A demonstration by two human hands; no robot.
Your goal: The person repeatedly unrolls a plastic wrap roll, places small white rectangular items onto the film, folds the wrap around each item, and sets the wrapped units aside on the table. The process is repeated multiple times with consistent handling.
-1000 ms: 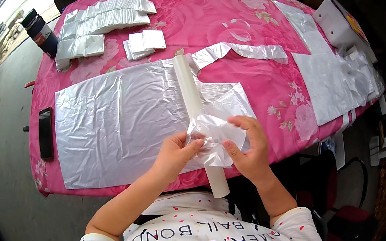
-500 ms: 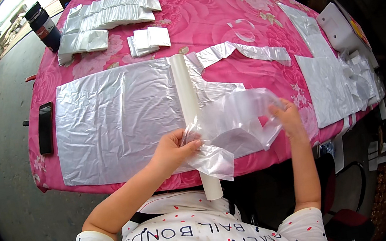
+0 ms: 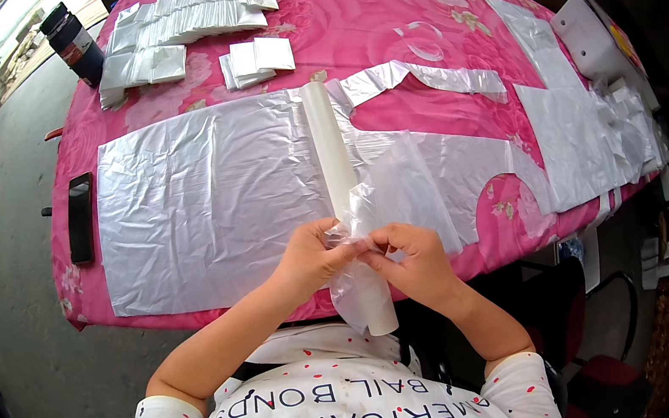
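Observation:
A thin, clear sheet of plastic film [image 3: 406, 190] is bunched between my two hands. My left hand [image 3: 309, 257] pinches it from the left, and my right hand [image 3: 417, 264] pinches it close by, the fingertips almost meeting. The film fans out to the right and hangs below my fingers. Beneath it, a whitish tube [image 3: 330, 141] lies across a flat silvery plastic apron [image 3: 198, 211], its near end sticking out past the table edge. Right of the tube, the apron has curved cut-outs and a long strap.
Several folded plastic packets [image 3: 197, 19] stand in rows at the far left, with a smaller stack [image 3: 254, 62] nearby. A dark jar [image 3: 75, 47] and a black phone [image 3: 80, 219] are on the left. Plastic sheets [image 3: 569, 146] and a white container [image 3: 586, 37] lie right.
My right hand has come in from the right to meet my left. The film, stretched out before, is now gathered between them, uncovering the apron's right part.

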